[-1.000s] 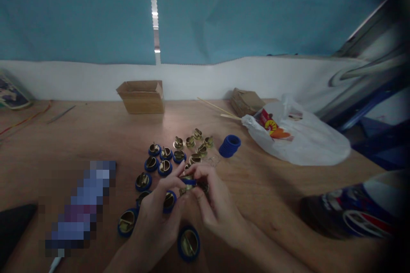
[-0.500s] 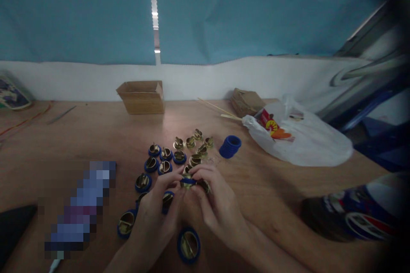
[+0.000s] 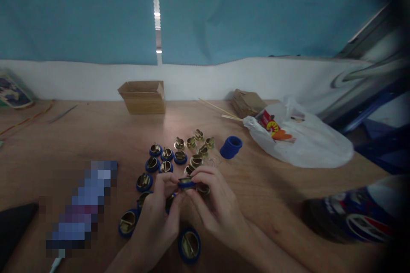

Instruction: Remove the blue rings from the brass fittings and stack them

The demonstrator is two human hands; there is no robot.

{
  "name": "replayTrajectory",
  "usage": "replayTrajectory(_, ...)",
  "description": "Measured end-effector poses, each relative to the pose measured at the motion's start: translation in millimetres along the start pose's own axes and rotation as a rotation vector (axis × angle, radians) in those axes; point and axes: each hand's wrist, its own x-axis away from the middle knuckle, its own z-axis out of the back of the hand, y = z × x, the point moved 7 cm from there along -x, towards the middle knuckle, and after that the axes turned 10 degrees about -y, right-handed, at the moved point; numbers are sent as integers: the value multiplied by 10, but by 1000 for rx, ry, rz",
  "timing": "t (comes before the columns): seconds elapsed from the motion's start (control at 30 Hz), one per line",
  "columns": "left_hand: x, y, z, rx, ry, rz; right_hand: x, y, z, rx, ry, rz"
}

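Observation:
Between the fingertips of both hands is a small round brass fitting [image 3: 186,184] with a blue ring around it, held nearly edge-on. My left hand [image 3: 156,217] pinches its left side, and my right hand [image 3: 220,205] grips the right side. Brass fittings with blue rings [image 3: 144,182] lie to the left and behind the hands, partly covered by the left one. One more ringed fitting [image 3: 189,245] rests in front, below the hands. Plain brass fittings [image 3: 196,161] sit just beyond the right fingers. A stack of blue rings [image 3: 231,147] leans at the right.
At the back stand an open cardboard box [image 3: 145,101] and a smaller brown carton [image 3: 248,102]. A white plastic bag [image 3: 314,145] with thin sticks fills the right side, near a dark bottle [image 3: 349,217]. A blurred-out phone-like item [image 3: 81,204] with a cable lies left.
The held fitting has tilted and shifted slightly down and left, showing more of its blue ring along the lower edge. Both hands keep their pinch. The view has moved a little.

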Motion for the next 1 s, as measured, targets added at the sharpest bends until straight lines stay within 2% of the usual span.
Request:
replayTrajectory(0.23,-1,14,13,-12,8,2,-4,24,20,-31,13,-8)
replayTrajectory(0.57,31,122,55,58,33,-32,-8,133,-3,-148,-15,-116)
replayTrajectory(0.77,37,149,69,-35,41,-32,4,139,-9,-129,-26,-151)
replayTrajectory(1.0,40,188,67,-74,46,-66,-5,123,0,-119,-28,-130)
